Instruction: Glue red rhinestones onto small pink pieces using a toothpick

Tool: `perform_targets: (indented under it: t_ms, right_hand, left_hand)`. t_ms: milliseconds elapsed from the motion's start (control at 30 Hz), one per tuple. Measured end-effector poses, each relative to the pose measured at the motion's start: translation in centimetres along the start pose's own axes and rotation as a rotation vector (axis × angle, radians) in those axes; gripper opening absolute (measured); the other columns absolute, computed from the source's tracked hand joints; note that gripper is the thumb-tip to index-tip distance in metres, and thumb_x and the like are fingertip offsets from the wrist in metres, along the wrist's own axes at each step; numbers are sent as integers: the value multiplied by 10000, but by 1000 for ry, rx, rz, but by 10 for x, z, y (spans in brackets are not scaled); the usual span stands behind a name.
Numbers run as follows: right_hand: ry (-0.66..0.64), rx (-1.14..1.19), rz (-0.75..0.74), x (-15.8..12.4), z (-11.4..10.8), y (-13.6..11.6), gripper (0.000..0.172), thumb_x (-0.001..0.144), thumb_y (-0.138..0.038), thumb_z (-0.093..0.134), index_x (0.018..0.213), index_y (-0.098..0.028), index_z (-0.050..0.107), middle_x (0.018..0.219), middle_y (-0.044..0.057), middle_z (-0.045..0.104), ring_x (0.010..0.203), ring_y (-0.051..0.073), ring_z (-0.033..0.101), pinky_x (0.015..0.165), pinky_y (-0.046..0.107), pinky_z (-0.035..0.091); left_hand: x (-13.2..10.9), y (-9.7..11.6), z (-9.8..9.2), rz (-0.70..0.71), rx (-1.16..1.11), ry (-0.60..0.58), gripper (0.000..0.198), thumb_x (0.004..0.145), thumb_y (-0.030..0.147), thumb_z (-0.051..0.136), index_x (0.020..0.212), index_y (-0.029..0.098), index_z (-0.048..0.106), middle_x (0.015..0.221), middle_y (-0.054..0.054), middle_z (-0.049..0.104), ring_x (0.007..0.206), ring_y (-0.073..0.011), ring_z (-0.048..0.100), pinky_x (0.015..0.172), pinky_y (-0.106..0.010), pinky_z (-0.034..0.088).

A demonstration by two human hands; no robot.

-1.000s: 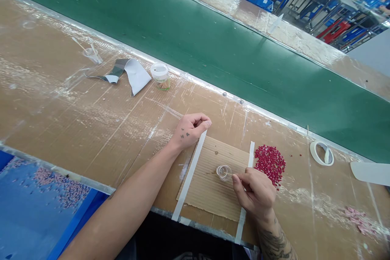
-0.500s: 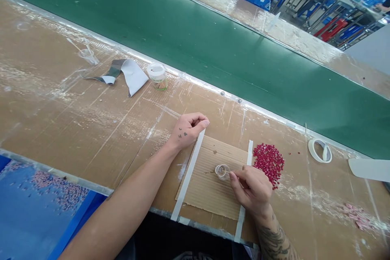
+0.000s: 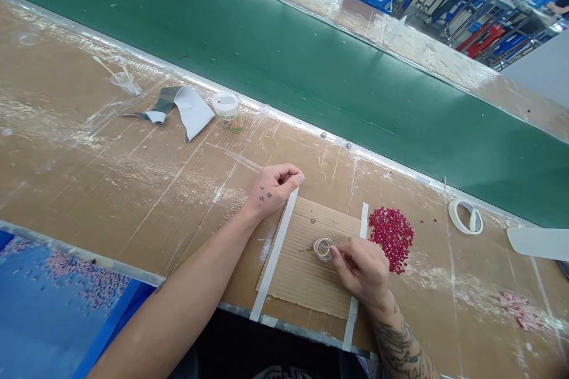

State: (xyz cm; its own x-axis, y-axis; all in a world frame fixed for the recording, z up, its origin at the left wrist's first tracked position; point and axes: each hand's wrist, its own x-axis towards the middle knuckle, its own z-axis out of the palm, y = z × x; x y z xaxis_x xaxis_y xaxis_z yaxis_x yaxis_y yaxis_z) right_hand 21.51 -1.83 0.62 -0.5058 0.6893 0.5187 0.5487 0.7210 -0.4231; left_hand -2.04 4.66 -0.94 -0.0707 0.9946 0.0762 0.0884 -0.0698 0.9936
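My right hand [image 3: 362, 267] pinches a toothpick [image 3: 328, 247], a thin pale stick whose far end dips into a small clear cup [image 3: 322, 249]. The cup stands on a corrugated cardboard sheet [image 3: 311, 290], close to my fingertips. My left hand [image 3: 276, 188] is closed, thumb pressed against the curled fingers, above the sheet's upper left corner at the end of a white tape strip [image 3: 275, 254]. Whatever it may hold is too small or hidden to make out. Tiny metal-looking pieces [image 3: 313, 221] lie on the cardboard. Right of it spreads a pile of red beads or stones [image 3: 391, 237].
A tape roll [image 3: 465, 217] and pink bits [image 3: 522, 311] lie to the right. Farther left stand a toothpick jar [image 3: 227, 111], a fabric scrap [image 3: 193, 112] and a cup with sticks [image 3: 127, 81]. A green conveyor belt [image 3: 284, 65] runs behind; a blue tray [image 3: 48, 320] sits lower left.
My right hand has shifted slightly left and up, with the toothpick reaching into the clear cup. My left hand keeps its place. The whole view has drifted a little.
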Motion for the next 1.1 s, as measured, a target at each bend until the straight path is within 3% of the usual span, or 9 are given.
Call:
perform_targets:
  t_ms: [1100]
  right_hand:
    - [6, 16, 2, 3, -1, -2, 230, 968, -137, 582, 746, -195, 570, 537, -74, 410, 477, 87, 369, 485, 258, 272]
  left_hand:
    - [0, -1, 0, 2, -3, -4, 252, 811, 367, 610, 678, 159, 658, 561, 23, 483, 533, -115, 391, 511, -248, 308]
